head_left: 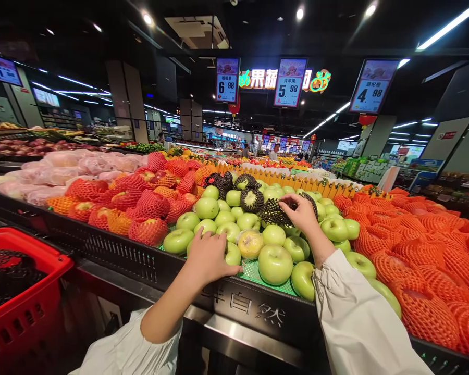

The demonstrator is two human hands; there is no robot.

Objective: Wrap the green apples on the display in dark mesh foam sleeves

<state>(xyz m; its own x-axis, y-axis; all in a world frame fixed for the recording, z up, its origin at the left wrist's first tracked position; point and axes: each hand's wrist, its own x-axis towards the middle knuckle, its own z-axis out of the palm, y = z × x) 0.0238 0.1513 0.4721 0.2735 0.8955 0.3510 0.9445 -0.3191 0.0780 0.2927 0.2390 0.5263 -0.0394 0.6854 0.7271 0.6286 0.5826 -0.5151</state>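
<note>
Green apples (275, 264) fill the middle of a long black display tray (148, 265) with a green mesh liner. My right hand (301, 212) reaches over them, thumb and fingers pinched at the edge of a black foam net (272, 212). Whether an apple sits inside that net I cannot tell. Near the front rim, my left hand (208, 258) lies over the apples with its thumb out to the right and its fingers apart; the fingertips are partly hidden. Beside it is a yellowish, bruised apple (250, 244). Further back, another apple (252, 200) wears a black foam net.
Red-netted apples (150, 204) and pink-wrapped fruit (68, 169) lie to the left. Orange-netted fruit (418, 245) fills the right. A red basket (27, 291) holding black foam nets stands at the lower left. Price signs (290, 83) hang overhead; people are in the distance.
</note>
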